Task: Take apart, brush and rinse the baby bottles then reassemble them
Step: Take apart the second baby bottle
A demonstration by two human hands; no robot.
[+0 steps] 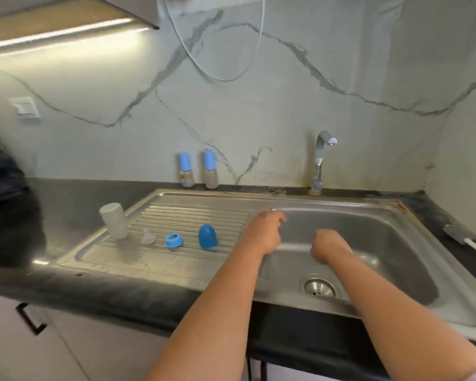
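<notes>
Kitchen corner with a veined marble-look backsplash (259, 111) behind a dark bench (74, 204) that carries a stainless-steel sink (396, 232) and its ribbed drainboard (193, 215). A chrome tap (320, 163) stands at the basin's 12 o'clock edge; the drain strainer (320, 289) lies at the basin's 6 o'clock.

Two assembled baby bottles with blue caps stand upright against the backsplash at the drainboard's 12 o'clock, close together but apart: the left bottle (186, 170), printed, and the right bottle (210, 169), plain.

One bottle lies taken apart on the drainboard, its parts in a row from 9 o'clock towards 3 o'clock: the clear bottle body (114, 220), standing tilted at the drainboard's left rim; the clear teat (148, 237); the blue screw ring (173, 240); the blue dome cap (207, 236), upright. All four parts stand apart from one another.

The left hand (264, 232) is at the basin's 9 o'clock rim, just beside the dome cap without touching it; its grip is loosely curled round nothing visible. The right hand (329, 246) hangs over the basin centre, grip pressed together in a fist; whether it encloses anything cannot be told.

A bottle brush (463, 237) with a grey head and white handle lies on the bench at the sink's 3 o'clock. A wall switch (26, 107) sits at the far 9 o'clock.
</notes>
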